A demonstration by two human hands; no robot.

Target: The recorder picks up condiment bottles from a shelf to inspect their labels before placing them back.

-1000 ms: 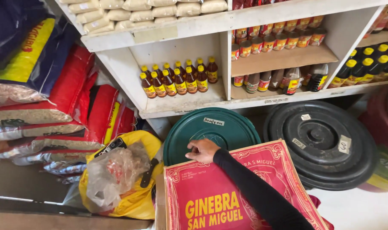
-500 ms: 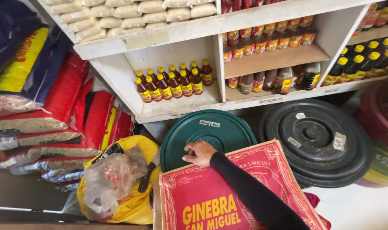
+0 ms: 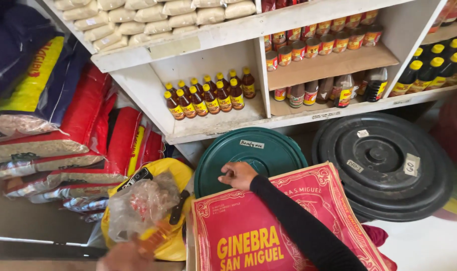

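The right hand (image 3: 237, 175) grips the top edge of a red box (image 3: 268, 236), over a green lid (image 3: 248, 153). The left hand (image 3: 119, 258), blurred, sits below a clear bag (image 3: 140, 203).

Around my white shelf unit (image 3: 216, 37): yellow-capped sauce bottles (image 3: 208, 95) inside it, tins (image 3: 319, 40) in its right bay, a black drum lid (image 3: 384, 160) below, stacked sacks (image 3: 53, 130) left.

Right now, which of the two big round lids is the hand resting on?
The green lid, left of the black lid. The right hand rests on its lower edge, beside the red carton; the black one is untouched.
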